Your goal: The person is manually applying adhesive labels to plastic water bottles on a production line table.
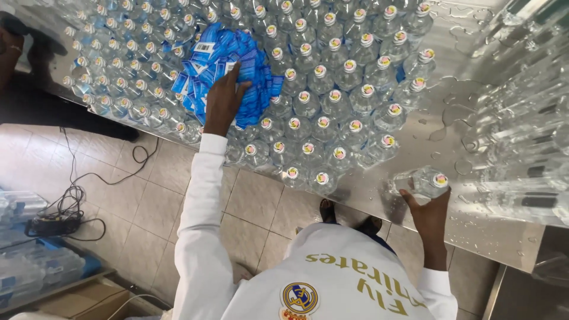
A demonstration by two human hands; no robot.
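On a wet steel table (450,53) crowded with capped bottles (332,77), the left hand (224,101) rests open on blue labels (249,65) at ten o'clock, while the right hand (428,216) grips one lone bottle (424,181) at four o'clock, which I judge ready for labelling.

White long-sleeved jersey (332,278), gold lettering, round crest

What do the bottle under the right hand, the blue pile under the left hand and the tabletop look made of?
Bottle: clear, likely plastic, see-through with glints. Blue label pile: thin, glossy printed film or paper, hard to tell. Table: brushed metal, probably stainless steel, reflective and wet with droplets.
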